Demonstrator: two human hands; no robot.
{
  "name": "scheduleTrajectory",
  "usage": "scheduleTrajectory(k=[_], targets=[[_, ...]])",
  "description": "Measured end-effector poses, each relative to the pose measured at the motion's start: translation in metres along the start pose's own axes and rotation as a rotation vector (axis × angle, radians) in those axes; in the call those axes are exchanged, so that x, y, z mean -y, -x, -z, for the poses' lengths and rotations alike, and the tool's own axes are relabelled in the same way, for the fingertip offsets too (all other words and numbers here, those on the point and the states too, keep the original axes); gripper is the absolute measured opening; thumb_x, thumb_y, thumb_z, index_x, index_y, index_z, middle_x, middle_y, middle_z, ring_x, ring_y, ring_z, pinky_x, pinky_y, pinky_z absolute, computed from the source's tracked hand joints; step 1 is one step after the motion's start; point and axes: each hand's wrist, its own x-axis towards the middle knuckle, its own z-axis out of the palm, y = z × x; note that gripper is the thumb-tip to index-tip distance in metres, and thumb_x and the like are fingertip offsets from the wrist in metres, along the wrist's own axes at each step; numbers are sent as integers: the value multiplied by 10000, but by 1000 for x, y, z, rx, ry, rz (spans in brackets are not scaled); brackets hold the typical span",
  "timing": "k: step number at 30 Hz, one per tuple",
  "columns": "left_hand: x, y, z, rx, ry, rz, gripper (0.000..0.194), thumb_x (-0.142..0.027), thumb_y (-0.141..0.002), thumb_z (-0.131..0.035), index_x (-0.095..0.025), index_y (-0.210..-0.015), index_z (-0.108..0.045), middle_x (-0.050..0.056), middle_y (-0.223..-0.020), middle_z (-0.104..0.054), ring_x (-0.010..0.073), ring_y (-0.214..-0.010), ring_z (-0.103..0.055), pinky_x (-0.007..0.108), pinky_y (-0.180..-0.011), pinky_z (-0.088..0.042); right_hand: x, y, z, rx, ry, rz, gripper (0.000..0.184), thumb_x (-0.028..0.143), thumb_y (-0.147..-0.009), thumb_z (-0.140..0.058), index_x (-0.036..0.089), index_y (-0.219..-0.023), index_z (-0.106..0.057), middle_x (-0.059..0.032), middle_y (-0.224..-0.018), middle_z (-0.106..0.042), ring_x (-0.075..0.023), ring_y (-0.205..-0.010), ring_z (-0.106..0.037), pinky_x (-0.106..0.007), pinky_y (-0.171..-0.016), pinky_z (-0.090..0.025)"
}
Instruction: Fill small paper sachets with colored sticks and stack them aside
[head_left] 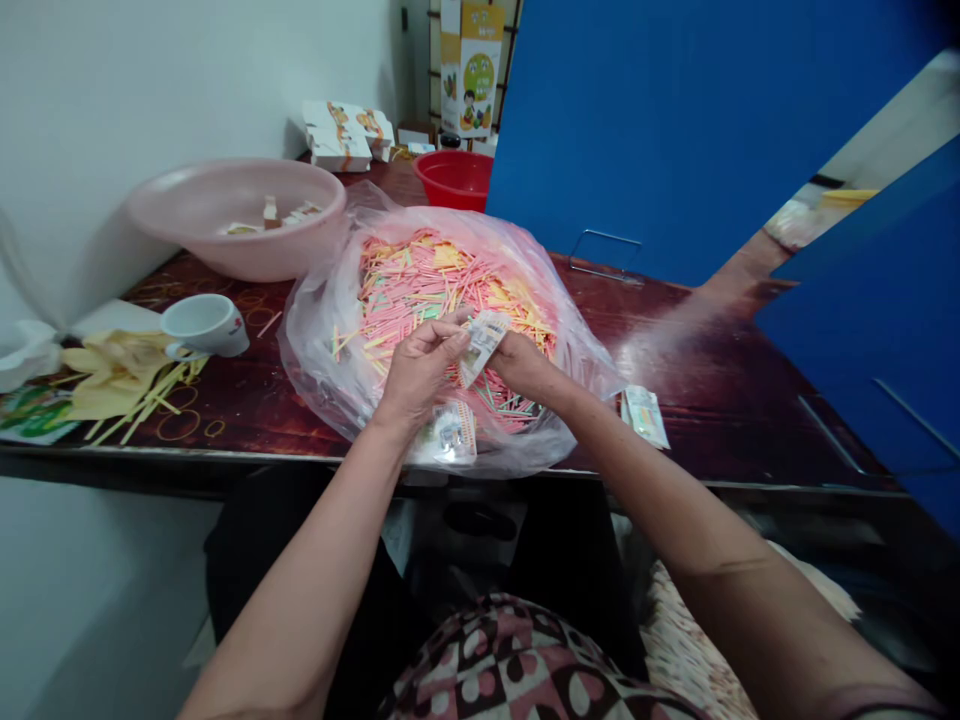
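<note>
Over an open clear plastic bag (319,345) my two hands meet at a small printed plastic packet (484,345), which is tilted. My left hand (426,368) is closed, thumb and fingers pinched at the packet's left edge. From the right, my right hand (525,366) grips the same packet, its fingers partly hidden. Beneath them, many thin pink, yellow and green sticks (420,280) fill the bag. A second printed packet (454,432) lies on the bag's near edge, below my left hand. Another packet (645,416) rests on the table to the right.
A pink basin (232,240) with small items stands at the back left, near a white cup (206,325). Rubber bands and yellow strips (150,405) lie at the left. Behind are a red bowl (454,180) and white boxes (346,135). Blue panels (637,130) border the table's right.
</note>
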Motion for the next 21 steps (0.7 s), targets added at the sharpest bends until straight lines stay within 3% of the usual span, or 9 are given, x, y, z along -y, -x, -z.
scheduleTrajectory(k=[3, 5, 8, 11, 14, 17, 21], targets=[[6, -3, -6, -47, 88, 10, 280, -407, -749, -828, -202, -769, -638, 17, -844, -715, 155, -807, -666, 310, -832, -548, 1, 4, -2, 41, -20, -25, 186, 264, -922, -531, 184, -880, -694, -25, -902, -718, -191, -879, -635, -331, -863, -517], [9, -5, -6, -105, 94, 29, 299, -411, -714, -847, -203, -773, -641, -13, -736, -658, 132, -684, -602, 272, -696, -518, 2, 7, -3, 101, -22, -33, 214, 274, -939, -496, 185, -818, -649, -11, -814, -679, -169, -798, -611, -292, -774, -503], [8, -9, 1, -253, 77, 24, 302, -413, -718, -833, -205, -775, -621, -29, -699, -613, 116, -649, -552, 250, -643, -487, 3, 11, -2, 116, 17, -37, 221, 286, -946, -499, 199, -765, -590, 7, -740, -637, -146, -717, -576, -257, -692, -464], [6, -12, 7, -345, 45, 24, 313, -442, -771, -803, -216, -781, -587, -29, -704, -593, 123, -688, -568, 262, -699, -511, 4, 11, 0, -9, -76, -145, 217, 317, -948, -534, 210, -762, -565, 8, -699, -614, -140, -661, -556, -252, -641, -461], [6, -9, 4, -259, 36, 53, 336, -482, -796, -791, -224, -785, -576, -22, -703, -591, 140, -706, -591, 281, -704, -522, 8, 5, -3, -98, -391, -222, 241, 399, -966, -528, 210, -835, -600, -26, -780, -668, -161, -726, -617, -282, -679, -527], [9, -3, -5, -170, 4, 56, 327, -491, -797, -790, -218, -815, -611, -10, -759, -638, 144, -730, -612, 282, -708, -526, 15, 0, -10, -81, -592, -211, 303, 493, -947, -553, 206, -909, -644, -51, -845, -707, -198, -844, -666, -316, -745, -563], [14, 1, -10, -171, -166, 1, 249, -451, -866, -725, -215, -850, -646, 51, -1045, -739, 194, -988, -677, 322, -859, -554, 19, -3, -18, -15, -717, -247, 352, 536, -918, -598, 193, -982, -648, -57, -833, -714, -207, -844, -683, -322, -736, -576]])
